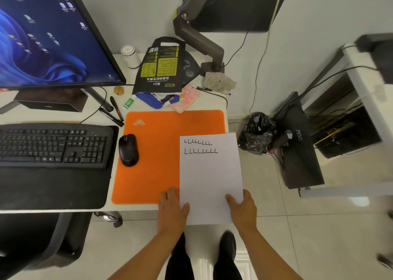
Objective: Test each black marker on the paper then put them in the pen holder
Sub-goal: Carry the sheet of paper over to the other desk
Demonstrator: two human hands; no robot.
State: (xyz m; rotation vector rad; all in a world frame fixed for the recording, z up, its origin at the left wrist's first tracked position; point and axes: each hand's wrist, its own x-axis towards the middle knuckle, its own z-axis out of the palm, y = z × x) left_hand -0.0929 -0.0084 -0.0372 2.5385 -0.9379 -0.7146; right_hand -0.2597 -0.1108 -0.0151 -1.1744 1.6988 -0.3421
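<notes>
A white sheet of paper with two rows of black L marks near its top lies partly on the orange mouse pad and juts over the desk's right and front edges. My left hand grips its lower left edge and my right hand grips its lower right edge. Two black markers lie side by side just left of the pad's far corner. Further pens lie at the back right near the monitor arm base. A white cylinder, possibly the pen holder, stands behind the left monitor.
A black keyboard and black mouse sit left of the paper. A black snack bag, pink case and glue stick clutter the back. A bin with a black bag stands on the floor right of the desk.
</notes>
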